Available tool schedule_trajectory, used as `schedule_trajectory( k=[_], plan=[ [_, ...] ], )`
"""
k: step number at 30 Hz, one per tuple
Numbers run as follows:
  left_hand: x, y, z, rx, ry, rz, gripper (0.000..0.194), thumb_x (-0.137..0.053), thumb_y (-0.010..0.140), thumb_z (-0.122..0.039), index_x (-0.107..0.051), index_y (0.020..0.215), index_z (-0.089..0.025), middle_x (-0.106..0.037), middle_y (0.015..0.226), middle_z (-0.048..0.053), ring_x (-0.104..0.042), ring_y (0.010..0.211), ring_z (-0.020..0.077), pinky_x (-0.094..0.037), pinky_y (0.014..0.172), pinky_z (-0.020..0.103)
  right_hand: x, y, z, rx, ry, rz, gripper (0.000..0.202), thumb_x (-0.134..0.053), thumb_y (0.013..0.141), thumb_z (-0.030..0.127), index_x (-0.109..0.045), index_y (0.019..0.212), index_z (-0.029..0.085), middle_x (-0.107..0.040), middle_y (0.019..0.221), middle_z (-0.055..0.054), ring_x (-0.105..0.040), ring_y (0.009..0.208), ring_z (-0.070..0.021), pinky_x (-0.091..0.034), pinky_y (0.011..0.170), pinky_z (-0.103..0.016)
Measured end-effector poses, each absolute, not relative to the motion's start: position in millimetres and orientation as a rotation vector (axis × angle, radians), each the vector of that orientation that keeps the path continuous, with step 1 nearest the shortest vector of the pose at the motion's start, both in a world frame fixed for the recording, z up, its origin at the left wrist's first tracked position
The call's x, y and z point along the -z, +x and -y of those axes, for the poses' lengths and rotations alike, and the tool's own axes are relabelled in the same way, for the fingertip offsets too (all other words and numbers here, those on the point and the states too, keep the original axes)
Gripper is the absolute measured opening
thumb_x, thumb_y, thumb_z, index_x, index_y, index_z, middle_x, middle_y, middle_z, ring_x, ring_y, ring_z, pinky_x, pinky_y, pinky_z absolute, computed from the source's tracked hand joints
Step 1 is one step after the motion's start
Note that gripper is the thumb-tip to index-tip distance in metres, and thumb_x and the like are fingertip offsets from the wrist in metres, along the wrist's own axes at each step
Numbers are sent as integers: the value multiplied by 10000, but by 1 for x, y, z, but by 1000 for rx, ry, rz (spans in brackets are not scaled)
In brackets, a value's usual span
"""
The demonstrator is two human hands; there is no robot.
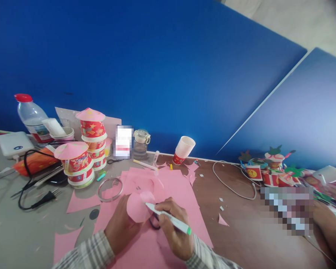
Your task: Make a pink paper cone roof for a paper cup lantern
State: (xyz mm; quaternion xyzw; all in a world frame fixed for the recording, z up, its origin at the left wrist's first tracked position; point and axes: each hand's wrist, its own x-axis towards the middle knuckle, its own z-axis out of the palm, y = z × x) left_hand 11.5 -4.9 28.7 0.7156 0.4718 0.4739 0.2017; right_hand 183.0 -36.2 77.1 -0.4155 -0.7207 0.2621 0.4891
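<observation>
My left hand [120, 228] is closed on the edge of a round pink paper disc [138, 213], holding it up over larger pink sheets [184, 209]. A white marker [173, 222] with a green end lies in the grip of my right hand [175, 228], its tip at the disc's upper right part. Under my right hand shows a dark loop [154, 223], perhaps a scissors handle, mostly hidden. Just beyond the disc, a clear tape ring [110, 189] rests on the paper.
At left stand stacked red paper cups with pink cone tops [78, 162], a bottle [30, 116] and a black plug cable [42, 200]. Nested cups [183, 149] and a glass jar [140, 144] stand at the back. Another person's hand [322, 216] is at right, near cup crafts [271, 175].
</observation>
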Motion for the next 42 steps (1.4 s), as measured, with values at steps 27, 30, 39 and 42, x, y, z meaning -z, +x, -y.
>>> schedule_trajectory(
  k=[27, 30, 39, 42],
  plan=[
    [-24, 11, 4, -1364, 2042, -1271, 379, -606, 509, -229, -531, 878, -272, -601, 781, -1, -560, 717, 219, -508, 599, 366, -74, 183, 36, -602, -1046, 1760, 143, -519, 793, 217, -635, 875, 204, -678, 708, -29, -602, 650, -195, -490, 612, -279],
    [-24, 11, 4, -1365, 2040, -1281, 384, -609, 511, -220, -529, 884, -269, -600, 774, -4, -559, 709, 217, -505, 596, 362, -74, 183, 37, -606, -1063, 1747, 138, -518, 791, 213, -637, 859, 201, -673, 713, -32, -602, 652, -197, -488, 608, -281],
    [-31, 12, 4, -1373, 2039, -1244, 296, -604, 543, -251, -538, 831, -268, -578, 716, -14, -555, 655, 208, -493, 549, 344, -82, 184, 44, -662, -945, 1765, 150, -507, 793, 205, -620, 891, 205, -634, 711, -33, -583, 651, -202, -486, 592, -296],
    [-27, 11, 4, -1378, 2029, -1250, 327, -595, 517, -220, -537, 835, -264, -577, 732, -10, -551, 687, 218, -492, 573, 360, -81, 183, 45, -629, -935, 1787, 145, -521, 787, 187, -617, 894, 206, -614, 690, -24, -571, 636, -198, -480, 585, -294]
  ],
)
